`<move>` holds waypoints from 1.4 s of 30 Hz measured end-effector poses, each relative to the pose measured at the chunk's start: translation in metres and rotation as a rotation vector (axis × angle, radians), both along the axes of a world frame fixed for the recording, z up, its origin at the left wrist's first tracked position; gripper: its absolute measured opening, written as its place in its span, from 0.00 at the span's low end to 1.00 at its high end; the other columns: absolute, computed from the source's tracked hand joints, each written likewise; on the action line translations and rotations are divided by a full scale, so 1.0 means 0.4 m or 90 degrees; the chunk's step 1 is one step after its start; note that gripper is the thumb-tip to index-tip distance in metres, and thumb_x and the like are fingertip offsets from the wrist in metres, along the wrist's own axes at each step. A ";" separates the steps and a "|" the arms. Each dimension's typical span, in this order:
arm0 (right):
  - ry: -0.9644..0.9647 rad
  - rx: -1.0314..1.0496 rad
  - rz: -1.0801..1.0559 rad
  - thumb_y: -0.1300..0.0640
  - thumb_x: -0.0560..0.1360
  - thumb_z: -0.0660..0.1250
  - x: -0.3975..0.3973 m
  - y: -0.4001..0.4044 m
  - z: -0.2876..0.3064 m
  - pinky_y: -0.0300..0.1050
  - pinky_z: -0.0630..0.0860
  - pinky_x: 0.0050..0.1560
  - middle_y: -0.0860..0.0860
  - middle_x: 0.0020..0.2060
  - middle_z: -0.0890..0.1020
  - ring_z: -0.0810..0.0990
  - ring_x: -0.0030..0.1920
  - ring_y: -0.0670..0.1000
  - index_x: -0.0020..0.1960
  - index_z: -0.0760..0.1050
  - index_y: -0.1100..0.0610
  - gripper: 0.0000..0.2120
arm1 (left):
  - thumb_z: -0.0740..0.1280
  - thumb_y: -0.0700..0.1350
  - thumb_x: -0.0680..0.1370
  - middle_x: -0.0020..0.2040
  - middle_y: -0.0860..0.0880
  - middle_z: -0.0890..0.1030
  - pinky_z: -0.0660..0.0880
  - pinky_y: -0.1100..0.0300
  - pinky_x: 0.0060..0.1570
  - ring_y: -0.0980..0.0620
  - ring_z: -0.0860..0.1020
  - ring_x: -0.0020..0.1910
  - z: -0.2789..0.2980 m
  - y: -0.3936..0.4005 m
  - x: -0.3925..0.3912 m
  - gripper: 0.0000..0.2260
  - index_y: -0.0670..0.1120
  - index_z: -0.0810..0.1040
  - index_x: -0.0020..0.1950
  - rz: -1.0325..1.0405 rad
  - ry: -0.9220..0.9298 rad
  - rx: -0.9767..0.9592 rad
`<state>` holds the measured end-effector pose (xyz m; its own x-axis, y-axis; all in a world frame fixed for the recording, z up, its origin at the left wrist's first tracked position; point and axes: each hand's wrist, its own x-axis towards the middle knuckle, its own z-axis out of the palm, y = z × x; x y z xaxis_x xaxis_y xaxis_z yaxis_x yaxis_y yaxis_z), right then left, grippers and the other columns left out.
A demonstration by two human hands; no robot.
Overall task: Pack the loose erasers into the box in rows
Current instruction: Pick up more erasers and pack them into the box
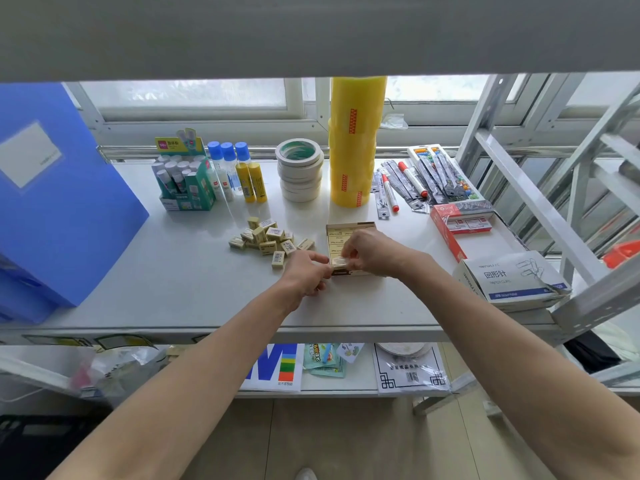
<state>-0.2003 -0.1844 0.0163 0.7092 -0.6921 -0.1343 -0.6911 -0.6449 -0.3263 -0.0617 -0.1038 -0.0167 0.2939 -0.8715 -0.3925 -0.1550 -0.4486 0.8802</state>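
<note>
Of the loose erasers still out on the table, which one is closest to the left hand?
The barcode-up eraser at the pile's near edge, beside the left hand. Every other loose eraser lies farther back or farther left.

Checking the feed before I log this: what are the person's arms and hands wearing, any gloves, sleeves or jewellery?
Nothing shows on them. The left hand and right hand are bare, without gloves, and no rings can be made out. Both forearms are uncovered to the frame edge: no sleeves, watch, bands or markings.
</note>
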 end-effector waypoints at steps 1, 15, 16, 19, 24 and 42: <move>0.007 0.000 0.006 0.60 0.72 0.71 0.000 -0.002 0.001 0.56 0.76 0.51 0.64 0.45 0.82 0.79 0.47 0.61 0.49 0.80 0.68 0.11 | 0.68 0.39 0.78 0.41 0.43 0.80 0.70 0.63 0.29 0.53 0.73 0.30 0.000 0.000 0.001 0.13 0.41 0.76 0.62 -0.004 -0.004 0.002; 0.023 0.051 0.048 0.61 0.75 0.67 0.001 -0.020 0.018 0.49 0.77 0.52 0.55 0.44 0.83 0.78 0.46 0.55 0.50 0.83 0.61 0.07 | 0.68 0.39 0.79 0.42 0.42 0.80 0.68 0.65 0.25 0.53 0.73 0.30 -0.006 -0.003 0.007 0.11 0.40 0.76 0.60 -0.014 -0.003 0.015; 0.013 0.048 0.037 0.60 0.75 0.68 0.002 -0.018 0.015 0.47 0.76 0.50 0.53 0.42 0.82 0.77 0.44 0.53 0.50 0.83 0.60 0.07 | 0.68 0.39 0.79 0.42 0.42 0.80 0.68 0.65 0.26 0.53 0.73 0.30 -0.006 -0.003 0.007 0.11 0.40 0.77 0.60 -0.015 -0.006 0.015; -0.039 0.060 0.009 0.58 0.74 0.70 0.003 -0.017 -0.005 0.47 0.78 0.48 0.51 0.40 0.82 0.78 0.41 0.50 0.48 0.83 0.57 0.05 | 0.68 0.39 0.79 0.42 0.41 0.81 0.68 0.63 0.27 0.53 0.73 0.30 -0.006 -0.003 0.008 0.11 0.40 0.77 0.61 -0.014 -0.007 0.014; -0.145 0.163 -0.101 0.60 0.73 0.70 -0.013 -0.029 -0.025 0.50 0.79 0.41 0.55 0.35 0.83 0.80 0.34 0.50 0.42 0.78 0.55 0.02 | 0.68 0.39 0.78 0.41 0.43 0.80 0.69 0.66 0.25 0.53 0.74 0.30 -0.007 -0.005 0.010 0.11 0.40 0.77 0.60 -0.022 -0.011 0.017; -0.071 0.072 -0.126 0.59 0.72 0.70 0.015 -0.005 -0.025 0.42 0.71 0.46 0.49 0.39 0.78 0.75 0.44 0.51 0.41 0.80 0.53 0.02 | 0.68 0.41 0.79 0.43 0.42 0.82 0.69 0.66 0.25 0.54 0.75 0.31 -0.011 -0.003 0.008 0.10 0.42 0.76 0.60 -0.024 -0.034 0.009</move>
<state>-0.1941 -0.1864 0.0064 0.5767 -0.8036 -0.1471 -0.7554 -0.4559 -0.4708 -0.0587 -0.1051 -0.0209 0.2819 -0.8772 -0.3886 -0.2193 -0.4533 0.8640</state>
